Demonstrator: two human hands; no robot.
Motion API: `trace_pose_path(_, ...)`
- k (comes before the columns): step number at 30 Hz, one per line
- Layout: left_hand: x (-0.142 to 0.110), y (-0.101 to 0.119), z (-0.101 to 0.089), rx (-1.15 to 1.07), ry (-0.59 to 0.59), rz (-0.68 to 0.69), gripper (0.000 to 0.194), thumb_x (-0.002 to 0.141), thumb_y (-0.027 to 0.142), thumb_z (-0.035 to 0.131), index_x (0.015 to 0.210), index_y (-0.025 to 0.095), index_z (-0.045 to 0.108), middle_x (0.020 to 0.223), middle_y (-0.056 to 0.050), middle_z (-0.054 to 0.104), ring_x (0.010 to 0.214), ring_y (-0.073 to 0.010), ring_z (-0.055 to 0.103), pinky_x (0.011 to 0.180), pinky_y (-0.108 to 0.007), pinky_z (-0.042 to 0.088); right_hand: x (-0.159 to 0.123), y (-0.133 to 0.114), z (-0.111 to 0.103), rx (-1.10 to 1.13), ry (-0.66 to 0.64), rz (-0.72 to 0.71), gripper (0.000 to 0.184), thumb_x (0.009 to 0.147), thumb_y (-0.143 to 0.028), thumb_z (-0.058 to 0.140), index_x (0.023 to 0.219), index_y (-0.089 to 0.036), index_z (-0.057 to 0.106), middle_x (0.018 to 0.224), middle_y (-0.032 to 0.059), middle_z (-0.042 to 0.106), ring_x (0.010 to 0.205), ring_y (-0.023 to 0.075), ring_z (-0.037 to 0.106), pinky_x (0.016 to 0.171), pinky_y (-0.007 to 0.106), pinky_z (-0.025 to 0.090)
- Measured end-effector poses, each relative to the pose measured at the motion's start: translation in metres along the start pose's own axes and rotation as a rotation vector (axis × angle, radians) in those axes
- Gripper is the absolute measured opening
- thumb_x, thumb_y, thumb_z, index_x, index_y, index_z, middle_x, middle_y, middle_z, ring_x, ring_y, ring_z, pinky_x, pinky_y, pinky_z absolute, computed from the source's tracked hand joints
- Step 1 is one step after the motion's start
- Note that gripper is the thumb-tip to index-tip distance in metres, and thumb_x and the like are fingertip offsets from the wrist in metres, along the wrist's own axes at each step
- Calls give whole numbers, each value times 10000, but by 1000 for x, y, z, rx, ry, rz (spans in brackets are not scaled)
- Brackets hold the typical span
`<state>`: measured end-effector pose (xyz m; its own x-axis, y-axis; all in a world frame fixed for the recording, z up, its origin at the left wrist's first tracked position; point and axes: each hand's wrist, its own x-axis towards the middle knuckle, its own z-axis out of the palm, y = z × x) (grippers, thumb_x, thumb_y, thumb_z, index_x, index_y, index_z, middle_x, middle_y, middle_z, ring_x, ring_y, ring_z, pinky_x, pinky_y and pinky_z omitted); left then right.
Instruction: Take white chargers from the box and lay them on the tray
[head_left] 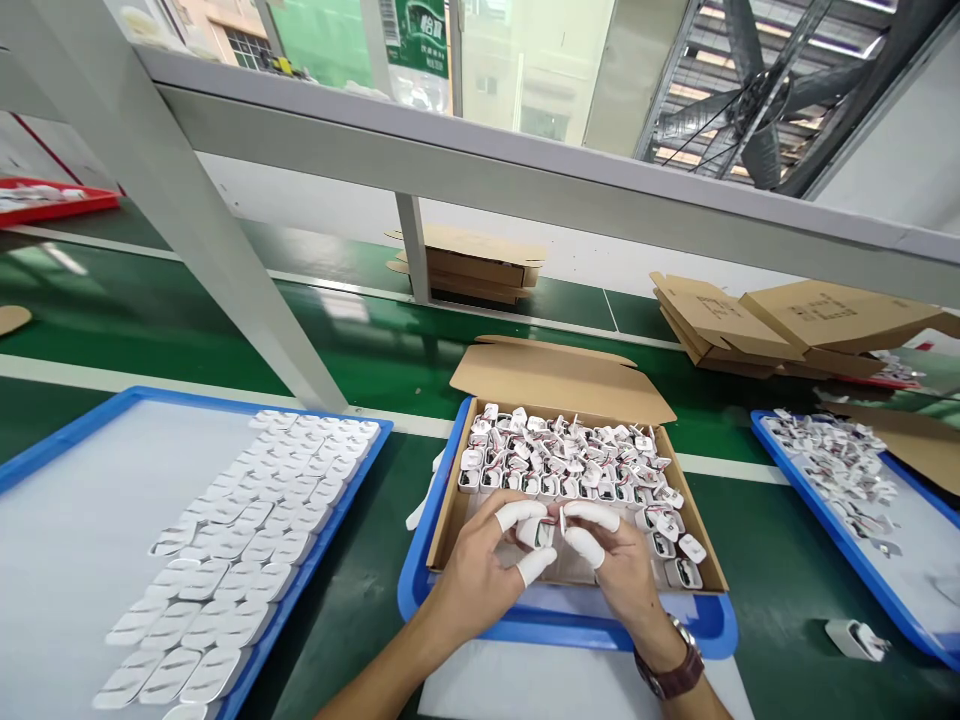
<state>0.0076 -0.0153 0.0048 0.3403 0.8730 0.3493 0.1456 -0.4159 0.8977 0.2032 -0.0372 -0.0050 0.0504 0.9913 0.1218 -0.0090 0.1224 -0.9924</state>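
Note:
My left hand (491,555), with white finger cots on its fingertips, grips a small white plastic housing (535,532). Facing it, my right hand (619,560) pinches a thin white piece (562,522), seen edge-on, beside the housing's open end; it also wears finger cots and has a watch (675,665) on the wrist. Whether the two pieces touch, I cannot tell. Both hands are over the front of an open cardboard box (442,535), which holds rows of white housings (570,460) with red and dark wires sticking out. Under the box is a blue-rimmed tray (517,628).
To the left, a blue-rimmed tray (255,400) carries rows of flat white covers (240,570). Another blue-rimmed tray (840,545) at right holds loose wired parts. A single white housing (855,638) lies near it. Flattened cartons (810,315) and a metal frame post (225,240) stand behind.

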Motion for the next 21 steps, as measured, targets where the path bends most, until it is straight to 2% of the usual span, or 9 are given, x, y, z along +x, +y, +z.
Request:
trace_pose_path(4, 2, 1, -1, -182, -18, -95, 285, 877, 143, 635, 1146, 224, 678, 1200, -101, 663, 1013, -221, 684, 886, -384, 627, -1, 2, 1, 4, 20, 11, 232, 819, -355, 803, 1035, -271, 789, 1082, 72, 800, 1035, 281, 742, 987, 486, 586)
trace_pose_path(7, 4, 0, -2, -248, -23, -142, 277, 901, 158, 618, 1161, 216, 692, 1166, -85, 717, 1025, -217, 707, 930, -383, 623, -3, 3, 3, 5, -4, -1, 225, 833, -346, 793, 1046, -275, 782, 1072, 66, 801, 1029, 281, 745, 988, 494, 585)
trace_pose_path(12, 4, -2, -3, -219, -32, -149, 305, 942, 182, 577, 1223, 223, 687, 1178, -86, 743, 1063, -226, 723, 960, -389, 617, -4, 2, 5, 1, -49, -53, 213, 865, -317, 766, 1077, -314, 765, 1118, 45, 781, 1051, 267, 728, 1011, 489, 568)
trace_pose_path(17, 0, -8, -2, -155, 2, -82, 289, 957, 195, 563, 1212, 226, 696, 1244, -98, 726, 1158, -248, 695, 1010, -417, 591, -3, -4, 7, -77, -129, -184, 272, 899, -222, 719, 1140, -346, 740, 1151, 35, 756, 1113, 267, 691, 1038, 488, 536)
trace_pose_path(21, 2, -9, -4, -186, -22, -123, 309, 964, 218, 567, 1246, 232, 691, 1267, -96, 723, 1159, -253, 697, 1023, -426, 582, -2, -6, 8, -99, -152, -233, 308, 911, -194, 700, 1171, -358, 725, 1168, 31, 749, 1125, 262, 683, 1040, 481, 533)
